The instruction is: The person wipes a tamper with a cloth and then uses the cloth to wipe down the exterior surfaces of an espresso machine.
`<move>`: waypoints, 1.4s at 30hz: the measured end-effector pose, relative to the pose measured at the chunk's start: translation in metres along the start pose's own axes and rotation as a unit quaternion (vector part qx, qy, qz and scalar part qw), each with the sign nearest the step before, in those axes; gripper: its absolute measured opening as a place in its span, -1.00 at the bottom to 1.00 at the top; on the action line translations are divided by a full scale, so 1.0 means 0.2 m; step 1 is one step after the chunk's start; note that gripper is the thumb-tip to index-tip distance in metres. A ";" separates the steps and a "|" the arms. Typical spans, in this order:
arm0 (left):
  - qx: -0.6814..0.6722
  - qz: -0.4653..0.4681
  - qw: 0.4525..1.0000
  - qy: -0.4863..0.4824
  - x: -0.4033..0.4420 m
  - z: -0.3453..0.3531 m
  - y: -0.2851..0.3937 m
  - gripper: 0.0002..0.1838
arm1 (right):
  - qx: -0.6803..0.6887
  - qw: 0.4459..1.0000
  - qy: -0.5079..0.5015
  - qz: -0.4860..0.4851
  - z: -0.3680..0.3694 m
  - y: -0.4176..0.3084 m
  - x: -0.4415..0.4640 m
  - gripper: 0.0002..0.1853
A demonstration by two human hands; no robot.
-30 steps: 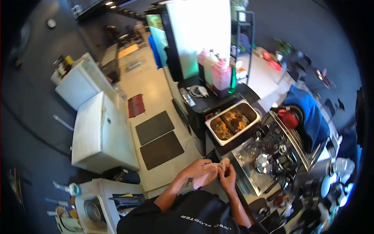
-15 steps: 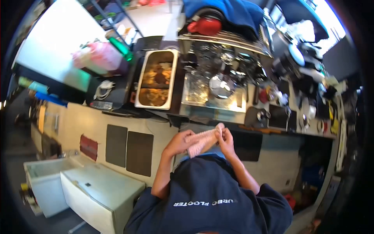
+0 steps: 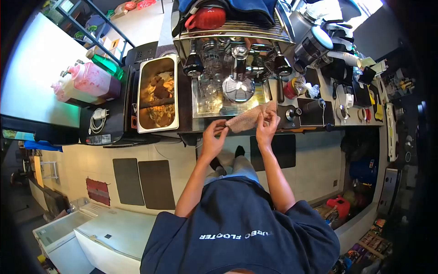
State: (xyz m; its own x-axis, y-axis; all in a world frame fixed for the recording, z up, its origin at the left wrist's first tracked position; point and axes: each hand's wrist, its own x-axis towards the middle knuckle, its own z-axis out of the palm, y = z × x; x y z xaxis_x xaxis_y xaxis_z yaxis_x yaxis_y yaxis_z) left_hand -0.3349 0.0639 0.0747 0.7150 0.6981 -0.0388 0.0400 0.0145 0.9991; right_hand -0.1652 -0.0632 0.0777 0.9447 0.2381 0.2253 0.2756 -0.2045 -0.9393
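Observation:
A pale pink textured cloth [image 3: 250, 118] is stretched between my two hands, just in front of the espresso machine's drip tray [image 3: 204, 103]. My left hand [image 3: 213, 138] pinches one end of it between thumb and fingers. Near the other end, my right hand [image 3: 268, 129] grips the cloth with fingers closed, and a flap hangs above the knuckles. Behind it stands the espresso machine [image 3: 232, 35], with two black-handled portafilters [image 3: 194, 64] at its front. A round metal pitcher [image 3: 237, 89] sits on the drip tray.
Left of the machine is a metal pan [image 3: 142, 98] of coffee grounds; beyond it are pink-stained bottles [image 3: 91, 82], a green bottle [image 3: 105, 64] and a white charger [image 3: 98, 118]. A tamper [image 3: 292, 113] and grinder [image 3: 315, 45] stand at right. Dark mats [image 3: 156, 182] lie on the floor.
Both hands have lifted the cloth up and forward from close to my body to the counter's edge. The view has shifted, and the cloth is now spread wider.

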 end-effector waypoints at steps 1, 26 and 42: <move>0.004 -0.010 1.000 0.024 -0.02 -0.04 -0.01 -0.62 | -0.034 0.999 -0.001 -0.040 0.02 -0.02 -0.01 -0.79; 0.000 0.010 0.988 0.156 -0.07 -0.30 -0.08 -0.45 | -0.192 0.800 -0.344 -0.453 0.64 -0.36 -0.15 -0.79; -0.024 -0.018 0.995 0.099 -0.08 -0.32 -0.01 -0.45 | -0.267 0.828 -0.256 -0.422 0.15 -0.17 0.08 -0.77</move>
State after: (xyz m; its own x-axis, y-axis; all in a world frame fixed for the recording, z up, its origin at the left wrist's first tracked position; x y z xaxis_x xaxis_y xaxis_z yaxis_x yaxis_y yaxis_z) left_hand -0.3909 0.0980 0.0753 0.5626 0.8234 -0.0745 0.0253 0.0730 0.9970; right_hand -0.1655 -0.0246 0.1052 0.2144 0.8536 0.4748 0.9674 -0.1183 -0.2241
